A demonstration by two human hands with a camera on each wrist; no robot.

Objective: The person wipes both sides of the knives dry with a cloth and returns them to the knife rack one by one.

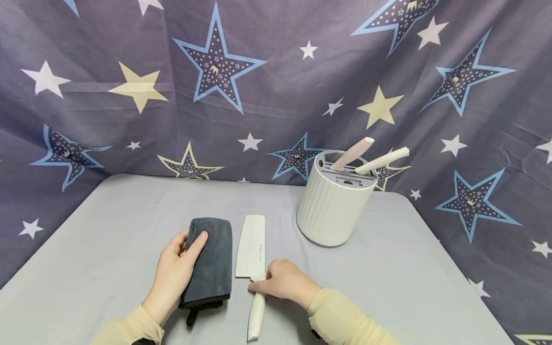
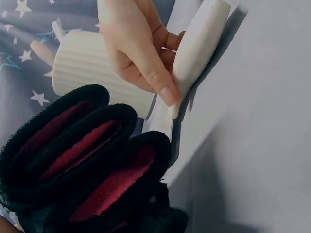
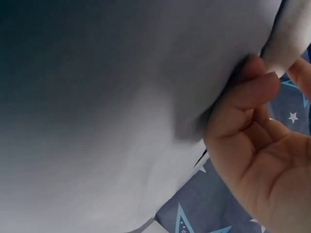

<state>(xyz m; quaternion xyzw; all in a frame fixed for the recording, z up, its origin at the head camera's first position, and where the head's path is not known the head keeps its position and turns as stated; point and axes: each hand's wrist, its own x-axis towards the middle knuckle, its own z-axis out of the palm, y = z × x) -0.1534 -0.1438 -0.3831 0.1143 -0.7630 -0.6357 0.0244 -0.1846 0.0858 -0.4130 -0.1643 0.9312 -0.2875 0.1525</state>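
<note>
The white knife [image 1: 254,268] lies flat under my right hand [image 1: 282,282], fingers pinching its handle; my left hand [image 1: 174,273] grips the folded cloth [image 1: 211,261], wiping not yet begun.

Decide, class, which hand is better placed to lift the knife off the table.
The right hand, probably. Its fingers already touch the knife where handle meets blade, while the left hand is holding the folded dark cloth beside it.

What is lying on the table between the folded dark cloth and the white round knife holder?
In the head view, the white knife lies between the dark cloth and the knife holder, blade pointing away. The right hand touches its handle.
</note>
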